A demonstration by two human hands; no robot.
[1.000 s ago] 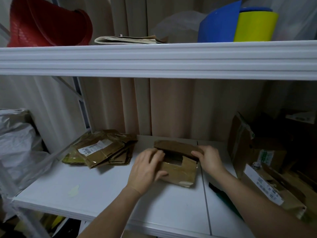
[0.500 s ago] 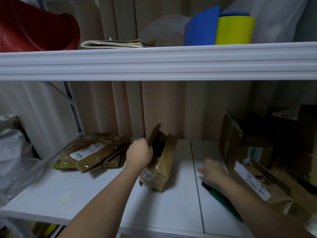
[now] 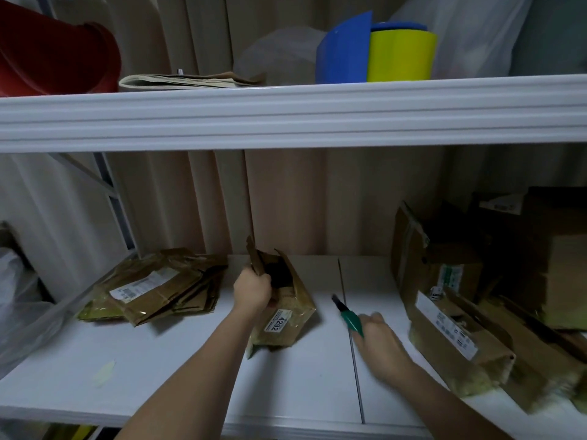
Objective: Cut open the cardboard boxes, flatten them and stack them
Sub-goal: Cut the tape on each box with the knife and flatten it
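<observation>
A small brown cardboard box (image 3: 286,315) with a white label stands tilted on the white shelf (image 3: 178,369), its top flaps open. My left hand (image 3: 252,292) grips the box at its open upper edge. My right hand (image 3: 378,339) holds a green-handled cutter (image 3: 347,315), whose dark tip points away toward the back of the shelf, to the right of the box. A pile of flattened boxes (image 3: 158,285) lies at the shelf's left.
Several unopened or half-open cardboard boxes (image 3: 451,325) crowd the right end of the shelf. An upper shelf (image 3: 286,112) overhangs with a red bucket (image 3: 54,49), folded papers, and blue and yellow rolls (image 3: 400,52). A plastic bag (image 3: 16,296) sits left.
My left hand lifted the small box upright from lying flat. My right hand left the box, reached right and picked up the green cutter.
</observation>
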